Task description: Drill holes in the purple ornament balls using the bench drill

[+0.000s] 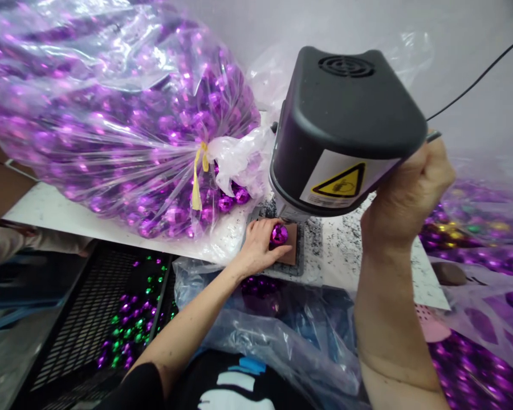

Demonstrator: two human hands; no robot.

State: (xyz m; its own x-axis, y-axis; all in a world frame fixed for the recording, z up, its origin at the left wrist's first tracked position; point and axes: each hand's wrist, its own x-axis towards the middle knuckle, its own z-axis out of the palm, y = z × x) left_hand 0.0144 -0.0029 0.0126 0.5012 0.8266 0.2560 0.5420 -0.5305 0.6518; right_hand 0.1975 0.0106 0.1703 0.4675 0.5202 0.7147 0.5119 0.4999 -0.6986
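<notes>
Under the head of a black press machine with a yellow warning label, my left hand holds a shiny purple ball between thumb and fingers. The ball rests over a brown block on the machine's grey base. My right hand is raised at the machine's right side, its fingers curled round a lever that shows only at its tip. The machine's body hides part of those fingers.
A large tied bag of purple balls fills the left of the white table. Below stands a black crate with green and purple pieces. Clear plastic hangs at the front edge. More purple balls lie right.
</notes>
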